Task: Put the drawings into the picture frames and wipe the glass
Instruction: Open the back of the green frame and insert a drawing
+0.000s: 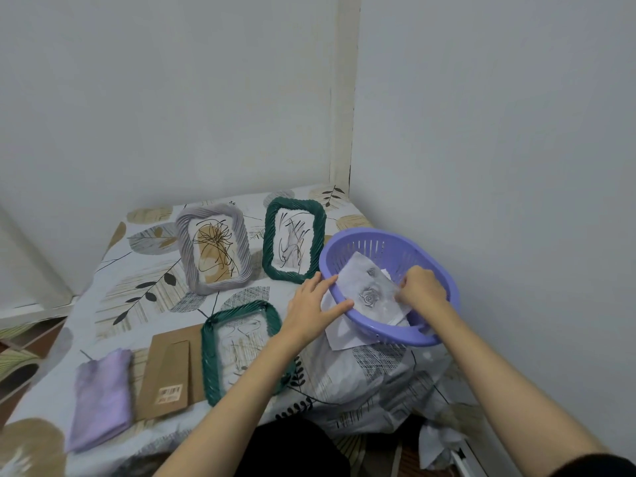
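Note:
A purple plastic basket [444, 270] stands at the right of the bed and holds paper drawings; the top one shows a pencil rose [370, 297]. My right hand [421, 287] is inside the basket, fingers pinched on the right edge of that rose drawing. My left hand [313, 308] rests on the basket's near-left rim with fingers spread. Three twisted-rim frames lie on the bed: a grey frame [214, 246] and a green frame [294, 239] with line drawings in them, and a nearer green frame [241, 349] partly under my left forearm. A folded lilac cloth [101, 397] lies at the near left.
A brown cardboard frame backing [168, 376] with a barcode sticker lies between the cloth and the near green frame. The bed has a leaf-patterned sheet [137, 287] and sits in a room corner, with walls behind and to the right. Another white sheet [339, 335] sticks out under the basket.

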